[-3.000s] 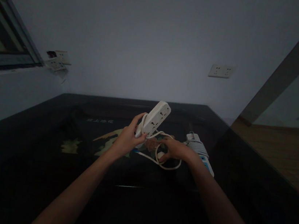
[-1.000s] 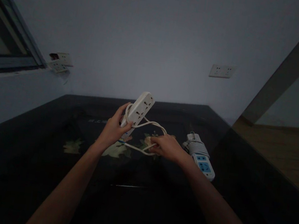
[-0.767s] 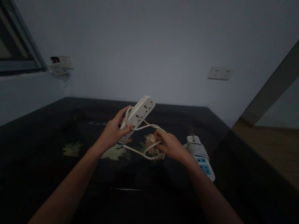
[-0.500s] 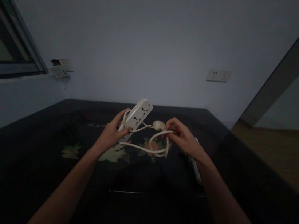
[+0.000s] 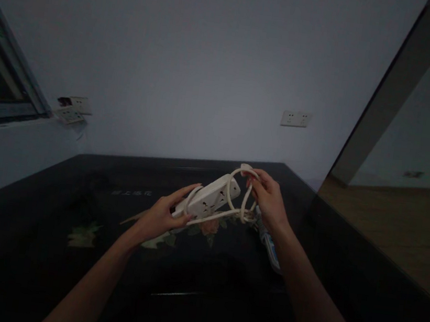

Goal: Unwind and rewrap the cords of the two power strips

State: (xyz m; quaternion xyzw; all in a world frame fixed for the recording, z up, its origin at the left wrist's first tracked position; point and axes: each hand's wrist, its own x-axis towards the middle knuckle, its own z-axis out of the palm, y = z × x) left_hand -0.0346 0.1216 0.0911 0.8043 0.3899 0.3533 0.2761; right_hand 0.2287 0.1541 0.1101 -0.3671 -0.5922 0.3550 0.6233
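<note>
A white power strip (image 5: 210, 197) is gripped near its lower left end by my left hand (image 5: 167, 210), thumb on the socket face and fingers behind. Its white cord (image 5: 215, 216) loops round that end and runs right in loose coils. My right hand (image 5: 268, 194) pinches the coiled cord beside the strip's far end. The plug appears partly hidden by those fingers. Below my right hand, a second white strip-like object (image 5: 272, 253) lies on the black tabletop (image 5: 185, 268), partly covered by my wrist.
The dark table has flower decoration (image 5: 84, 234) and stands against a pale wall (image 5: 192, 63). A wall socket (image 5: 296, 119) is at the right; another, loose socket (image 5: 71, 114) hangs at the left near a window (image 5: 4, 75). Wooden floor (image 5: 373, 224) lies at the right.
The power strip has tilted from steep to flatter, its far end swinging right and down. My right hand has raised the cord loops toward that end. The view has shifted slightly.
</note>
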